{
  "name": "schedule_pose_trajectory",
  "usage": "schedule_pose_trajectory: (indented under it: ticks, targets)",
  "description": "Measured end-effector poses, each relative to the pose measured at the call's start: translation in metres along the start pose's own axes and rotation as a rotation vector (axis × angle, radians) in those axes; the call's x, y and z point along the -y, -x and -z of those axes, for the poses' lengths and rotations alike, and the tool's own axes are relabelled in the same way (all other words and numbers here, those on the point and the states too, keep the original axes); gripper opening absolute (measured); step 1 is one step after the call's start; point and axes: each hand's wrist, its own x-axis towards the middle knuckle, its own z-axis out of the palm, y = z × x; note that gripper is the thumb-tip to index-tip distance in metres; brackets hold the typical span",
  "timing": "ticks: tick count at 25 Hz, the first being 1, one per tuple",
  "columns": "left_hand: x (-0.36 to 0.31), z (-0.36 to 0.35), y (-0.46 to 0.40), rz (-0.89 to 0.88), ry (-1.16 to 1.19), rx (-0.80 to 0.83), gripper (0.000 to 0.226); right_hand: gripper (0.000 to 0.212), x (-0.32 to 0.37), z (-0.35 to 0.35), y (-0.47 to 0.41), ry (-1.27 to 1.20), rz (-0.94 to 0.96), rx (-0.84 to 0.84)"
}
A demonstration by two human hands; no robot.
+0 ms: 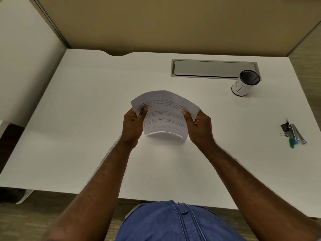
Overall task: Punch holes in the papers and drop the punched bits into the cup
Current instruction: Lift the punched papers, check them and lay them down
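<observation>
A small stack of printed white papers [164, 108] stands on its lower edge on the white desk [86, 119], bowed into a curve. My left hand [132, 126] grips its left side and my right hand [198, 126] grips its right side, thumbs on the printed face. A white cup [242, 87] with a dark inside and handwritten letters stands at the back right, well away from the papers. A metal hole punch [296, 133] lies at the far right edge of the desk, untouched.
A black binder clip [284, 127] and a green and blue item [292, 143] lie beside the punch. A grey cable hatch [213, 68] is set into the desk's back right. Tan partition walls enclose the back and sides.
</observation>
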Motion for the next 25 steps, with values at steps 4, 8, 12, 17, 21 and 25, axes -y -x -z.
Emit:
schedule_pose_trajectory:
  ticks: [4, 8, 12, 17, 21, 25]
  targets:
    - [0.005, 0.000, 0.004, 0.011, -0.013, -0.019, 0.021, 0.028, -0.002, 0.000, 0.003, -0.021, 0.002, -0.004]
    - [0.003, -0.002, 0.008, -0.008, -0.028, -0.015, 0.020, 0.029, -0.002, 0.002, 0.006, -0.013, -0.017, 0.005]
    - [-0.014, -0.005, 0.003, -0.040, -0.029, -0.017, 0.018, 0.025, 0.004, 0.010, 0.001, -0.039, 0.008, -0.017]
    - [-0.050, -0.006, -0.015, -0.103, 0.063, 0.071, 0.020, 0.020, -0.016, 0.031, -0.016, 0.068, -0.042, 0.122]
    - [-0.064, -0.014, -0.043, -0.029, -0.003, 0.126, 0.022, 0.022, -0.038, 0.034, -0.029, 0.172, -0.102, 0.145]
    - [-0.062, -0.017, -0.066, 0.112, -0.127, 0.178, 0.030, 0.015, -0.041, 0.034, -0.043, -0.037, -0.312, 0.168]
